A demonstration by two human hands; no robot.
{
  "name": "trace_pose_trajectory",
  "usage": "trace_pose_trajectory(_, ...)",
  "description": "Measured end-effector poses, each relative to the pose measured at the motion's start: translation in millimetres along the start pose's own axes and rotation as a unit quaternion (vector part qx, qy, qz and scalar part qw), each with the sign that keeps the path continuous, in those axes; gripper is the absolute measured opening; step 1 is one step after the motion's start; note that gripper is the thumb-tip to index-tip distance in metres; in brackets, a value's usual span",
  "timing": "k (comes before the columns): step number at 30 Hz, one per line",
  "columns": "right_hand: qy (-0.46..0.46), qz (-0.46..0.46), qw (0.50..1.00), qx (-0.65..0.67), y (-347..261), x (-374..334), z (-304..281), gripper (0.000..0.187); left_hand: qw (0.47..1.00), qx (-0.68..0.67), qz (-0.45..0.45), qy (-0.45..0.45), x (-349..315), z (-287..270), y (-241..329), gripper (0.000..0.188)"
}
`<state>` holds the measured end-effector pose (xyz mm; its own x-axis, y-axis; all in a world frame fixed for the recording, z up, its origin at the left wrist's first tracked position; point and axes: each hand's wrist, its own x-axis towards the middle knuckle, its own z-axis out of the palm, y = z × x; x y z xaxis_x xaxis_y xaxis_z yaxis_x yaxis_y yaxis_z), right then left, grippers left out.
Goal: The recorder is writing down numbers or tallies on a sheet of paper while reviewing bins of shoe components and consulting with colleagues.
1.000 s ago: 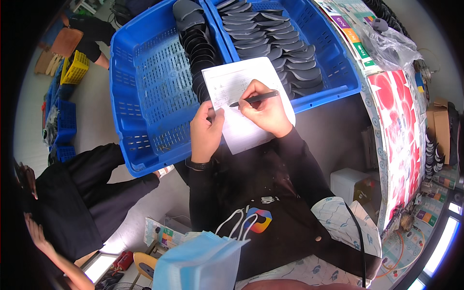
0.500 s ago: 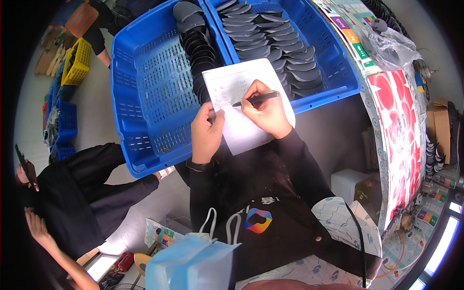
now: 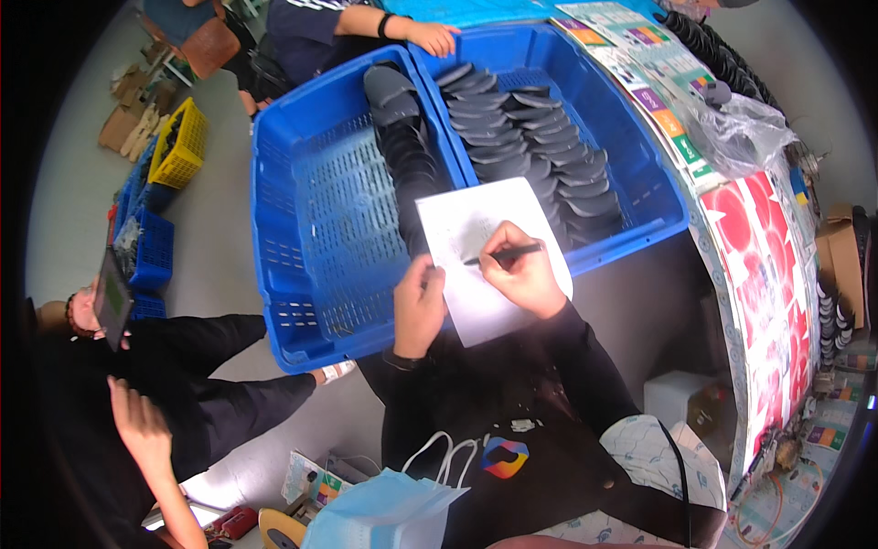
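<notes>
A white sheet of paper [image 3: 498,203] with faint handwriting rests over the near edges of two blue crates. My left hand [image 3: 420,309] closes on its left edge, the thumb on top. Over the sheet's right half, my right hand [image 3: 530,279] grips a black pen [image 3: 518,252], its tip at or just above the paper. Beyond the sheet, a row of dark curved pieces [image 3: 393,96] stands in the left blue crate [image 3: 338,206]. Several rows of similar dark curved pieces [image 3: 567,169] fill much of the right blue crate [image 3: 631,240].
Another person's hand [image 3: 434,39] rests on the crates' far rim. At left, a seated person holds a phone [image 3: 113,299]. A table with a printed cover [image 3: 759,247] and a clear plastic bag [image 3: 745,137] stands at right. A blue face mask [image 3: 389,508] hangs at the bottom.
The whole view has shifted, so the crates, paper and my hands sit lower and further right. A co-worker's hand has come into view on the far rim. Both my hands keep their hold.
</notes>
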<state>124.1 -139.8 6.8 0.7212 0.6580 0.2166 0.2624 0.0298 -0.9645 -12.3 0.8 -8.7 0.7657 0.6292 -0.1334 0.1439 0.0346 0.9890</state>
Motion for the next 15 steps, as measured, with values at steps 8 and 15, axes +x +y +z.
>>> trace_pose_trajectory(8, 0.003, -0.049, 0.999, 0.011, -2, 2, 3, 0.014, 1.000, -0.018, 0.013, -0.016, -5, -4, 9, 0.036)
trace_pose_trajectory(15, -0.017, -0.025, 1.000, -0.004, -4, 4, 5, 0.012, 0.998, -0.053, 0.008, -0.042, 0, -7, 10, 0.039)
